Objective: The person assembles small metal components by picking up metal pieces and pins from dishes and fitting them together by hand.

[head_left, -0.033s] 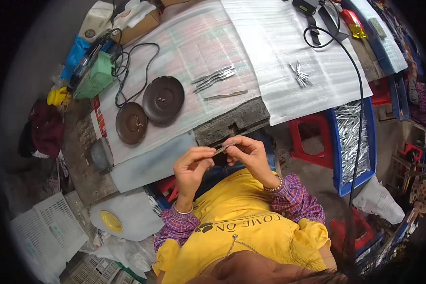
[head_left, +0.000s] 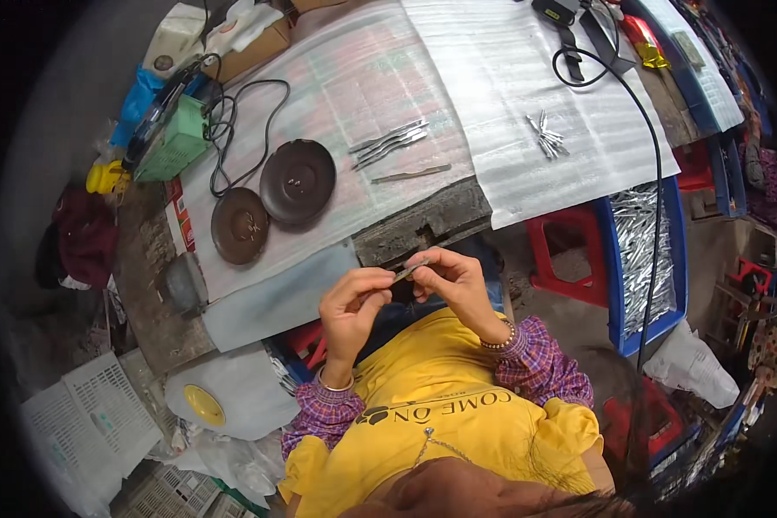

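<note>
Both hands — left hand [head_left: 354,302], right hand [head_left: 457,281] — pinched ends of thin grey metal strip [head_left: 407,270] (close inspection, likely). Next: steady grip above bench [head_left: 423,226].

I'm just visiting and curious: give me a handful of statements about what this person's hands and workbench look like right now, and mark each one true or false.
1. Both hands hold one thin metal strip between them. True: the left hand and the right hand pinch it at either end.
2. Two dark round discs lie on the bench. True.
3. The blue bin at the person's right is filled with red cloth. False: it holds shiny metal strips.
4. A black cable runs across the white foam sheet. True.
5. The small bunch of metal strips on the bench lies on top of the discs. False: it lies apart from them, to their right.
</note>
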A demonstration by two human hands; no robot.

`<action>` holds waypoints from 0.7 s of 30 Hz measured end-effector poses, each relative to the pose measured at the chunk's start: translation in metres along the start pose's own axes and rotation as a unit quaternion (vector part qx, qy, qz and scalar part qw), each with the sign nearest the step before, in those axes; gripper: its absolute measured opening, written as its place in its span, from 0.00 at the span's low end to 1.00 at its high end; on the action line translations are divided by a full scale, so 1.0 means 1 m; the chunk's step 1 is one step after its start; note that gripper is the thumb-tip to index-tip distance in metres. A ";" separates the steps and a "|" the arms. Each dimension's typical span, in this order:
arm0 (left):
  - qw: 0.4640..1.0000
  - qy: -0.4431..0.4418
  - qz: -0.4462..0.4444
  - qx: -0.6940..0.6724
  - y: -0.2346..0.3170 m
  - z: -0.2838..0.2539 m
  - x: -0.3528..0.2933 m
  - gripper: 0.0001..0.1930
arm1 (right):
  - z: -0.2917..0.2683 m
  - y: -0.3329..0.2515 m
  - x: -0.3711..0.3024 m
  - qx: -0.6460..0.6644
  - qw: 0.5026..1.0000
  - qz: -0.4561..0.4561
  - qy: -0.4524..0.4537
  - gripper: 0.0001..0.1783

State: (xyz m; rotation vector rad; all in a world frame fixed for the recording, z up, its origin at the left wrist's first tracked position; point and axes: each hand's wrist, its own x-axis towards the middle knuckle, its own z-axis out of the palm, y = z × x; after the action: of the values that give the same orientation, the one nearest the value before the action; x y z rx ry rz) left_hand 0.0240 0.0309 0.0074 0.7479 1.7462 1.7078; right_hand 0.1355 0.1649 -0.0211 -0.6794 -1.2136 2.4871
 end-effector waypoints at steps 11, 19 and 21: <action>0.990 -0.011 0.067 0.123 -0.004 0.016 0.000 0.11 | -0.003 0.001 -0.004 -0.173 0.977 -0.126 -0.020 0.05; 0.999 -0.017 -0.011 0.029 -0.003 0.014 -0.003 0.07 | -0.031 -0.022 -0.003 0.065 0.997 0.049 0.011 0.11; 1.000 -0.021 -0.007 0.016 -0.004 0.014 -0.001 0.06 | -0.053 -0.034 -0.006 0.107 0.992 0.038 0.053 0.14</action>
State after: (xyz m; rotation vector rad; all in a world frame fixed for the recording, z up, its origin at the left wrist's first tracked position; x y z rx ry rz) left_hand 0.0353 0.0395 0.0035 0.7792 1.7500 1.6469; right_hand 0.1699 0.2172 -0.0207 -0.8008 -0.8825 2.5581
